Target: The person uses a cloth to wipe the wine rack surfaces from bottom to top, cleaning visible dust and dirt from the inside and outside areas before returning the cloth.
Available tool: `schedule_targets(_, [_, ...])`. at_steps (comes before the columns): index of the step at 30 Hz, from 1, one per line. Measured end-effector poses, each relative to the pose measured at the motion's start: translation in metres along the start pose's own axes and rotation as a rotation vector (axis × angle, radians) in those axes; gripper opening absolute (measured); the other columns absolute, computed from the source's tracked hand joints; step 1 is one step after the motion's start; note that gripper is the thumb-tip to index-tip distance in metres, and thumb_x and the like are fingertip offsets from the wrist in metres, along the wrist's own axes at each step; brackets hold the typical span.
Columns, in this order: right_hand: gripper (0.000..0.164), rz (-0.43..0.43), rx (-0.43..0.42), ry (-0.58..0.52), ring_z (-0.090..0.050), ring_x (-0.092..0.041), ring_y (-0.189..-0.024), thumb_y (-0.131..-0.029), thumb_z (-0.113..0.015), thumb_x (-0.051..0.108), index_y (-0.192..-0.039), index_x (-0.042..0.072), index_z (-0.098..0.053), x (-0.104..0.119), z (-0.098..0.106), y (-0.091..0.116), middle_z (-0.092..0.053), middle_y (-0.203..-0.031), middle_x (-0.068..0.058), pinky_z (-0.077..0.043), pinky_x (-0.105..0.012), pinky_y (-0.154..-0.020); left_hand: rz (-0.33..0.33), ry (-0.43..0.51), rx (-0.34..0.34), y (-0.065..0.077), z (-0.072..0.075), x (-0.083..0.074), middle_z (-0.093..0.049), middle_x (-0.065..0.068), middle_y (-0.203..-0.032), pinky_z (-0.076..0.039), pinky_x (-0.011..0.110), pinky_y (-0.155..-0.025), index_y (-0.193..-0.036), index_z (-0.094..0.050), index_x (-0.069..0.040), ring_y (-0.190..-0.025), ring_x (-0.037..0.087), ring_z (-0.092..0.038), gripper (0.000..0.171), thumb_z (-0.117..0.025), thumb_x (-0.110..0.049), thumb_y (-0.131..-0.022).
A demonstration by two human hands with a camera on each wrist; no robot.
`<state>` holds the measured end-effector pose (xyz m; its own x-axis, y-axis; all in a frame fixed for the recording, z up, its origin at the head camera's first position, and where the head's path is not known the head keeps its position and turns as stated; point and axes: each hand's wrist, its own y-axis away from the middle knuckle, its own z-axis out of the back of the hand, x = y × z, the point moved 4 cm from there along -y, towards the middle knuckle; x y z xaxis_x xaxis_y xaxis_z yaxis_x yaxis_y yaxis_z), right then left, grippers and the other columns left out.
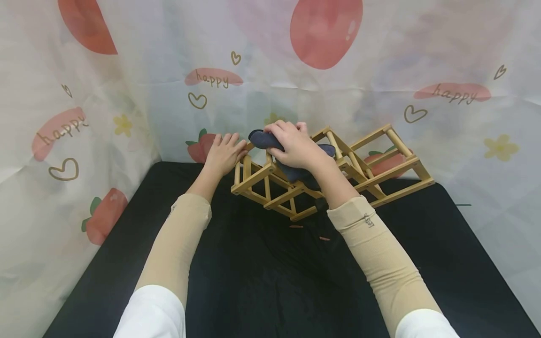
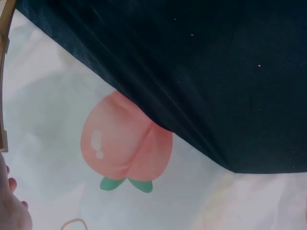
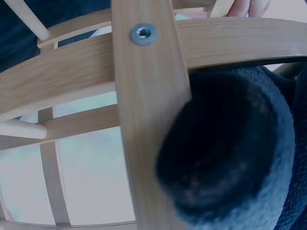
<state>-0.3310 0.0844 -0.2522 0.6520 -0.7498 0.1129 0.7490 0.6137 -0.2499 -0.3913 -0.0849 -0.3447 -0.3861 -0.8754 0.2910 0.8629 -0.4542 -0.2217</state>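
Observation:
A light wooden slatted rack (image 1: 253, 180) lies tilted at the far side of the black table. My right hand (image 1: 293, 145) grips a dark blue fuzzy cloth (image 1: 264, 139) over the rack's upper rails, and part of it hangs down among the slats. Close up in the right wrist view, the bunched cloth (image 3: 283, 158) presses against a wooden bar (image 3: 148, 96). At the rack's left end, my left hand (image 1: 224, 152) rests with fingers spread and fairly straight. Only part of that left hand (image 2: 14, 206) shows in the left wrist view, beside the rack's edge (image 2: 4, 96).
A black cloth covers the table (image 1: 253, 281), and small reddish strips (image 1: 296, 226) lie on it before the rack. Behind stands a pale printed curtain (image 1: 156, 117), close to the rack's back. A screw head (image 3: 143, 33) sits in one bar.

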Motion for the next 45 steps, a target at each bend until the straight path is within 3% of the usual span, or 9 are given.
schedule_targets(5, [0.046,0.003,0.090,0.066,-0.038,-0.025,-0.116,-0.095,-0.042,0.042,-0.134,0.017,-0.041,0.003,-0.011,-0.003,-0.038,-0.133,-0.006,-0.019,-0.046,-0.091,0.015,0.001,0.047,0.001,-0.004,0.003,-0.033,0.009,-0.126,-0.022,0.045,-0.098,-0.119,-0.038,-0.014,-0.118,0.028,-0.033,0.032,-0.031,-0.039,-0.099])
schedule_targets(8, [0.046,-0.010,0.104,0.113,-0.036,-0.023,-0.117,-0.096,-0.035,0.046,-0.135,0.021,-0.040,0.003,-0.015,-0.004,-0.036,-0.134,-0.004,-0.019,-0.046,-0.091,0.008,0.020,0.043,0.001,-0.005,0.003,-0.033,0.010,-0.125,-0.022,0.046,-0.099,-0.117,-0.037,-0.014,-0.118,0.028,-0.032,0.032,-0.032,-0.039,-0.099])
schedule_targets(16, [0.035,0.051,0.066,0.181,-0.037,-0.023,-0.110,-0.097,-0.039,0.036,-0.130,0.024,-0.044,0.003,-0.015,-0.005,-0.039,-0.123,-0.005,-0.019,-0.047,-0.091,0.002,0.050,-0.005,0.000,-0.002,0.001,-0.034,0.009,-0.121,-0.024,0.046,-0.097,-0.109,-0.038,-0.013,-0.115,0.028,-0.035,0.028,-0.032,-0.038,-0.098])
schedule_targets(22, [0.033,0.053,0.052,0.170,-0.038,-0.023,-0.108,-0.098,-0.039,0.034,-0.128,0.025,-0.045,0.000,-0.015,-0.007,-0.039,-0.122,-0.006,-0.020,-0.047,-0.090,-0.007,0.070,-0.035,0.000,-0.001,0.001,-0.033,0.009,-0.123,-0.024,0.045,-0.094,-0.109,-0.038,-0.012,-0.113,0.028,-0.035,0.027,-0.035,-0.036,-0.098])
schedule_targets(36, [0.032,-0.036,0.056,0.129,-0.043,-0.028,-0.107,-0.098,-0.038,0.035,-0.128,0.025,-0.044,-0.013,-0.019,-0.019,-0.036,-0.126,-0.009,-0.023,-0.047,-0.087,0.000,0.070,-0.028,-0.001,0.000,-0.001,-0.033,0.009,-0.128,-0.024,0.045,-0.096,-0.115,-0.039,-0.014,-0.117,0.028,-0.035,0.029,-0.032,-0.037,-0.099])
schedule_targets(45, [0.029,-0.012,0.073,0.008,-0.048,-0.031,-0.102,-0.097,-0.044,0.025,-0.124,0.014,-0.045,-0.009,-0.016,-0.019,-0.044,-0.116,-0.014,-0.030,-0.045,-0.083,0.008,0.063,-0.020,-0.001,0.002,-0.001,-0.034,0.008,-0.125,-0.023,0.044,-0.095,-0.114,-0.039,-0.015,-0.115,0.028,-0.035,0.027,-0.033,-0.036,-0.099])
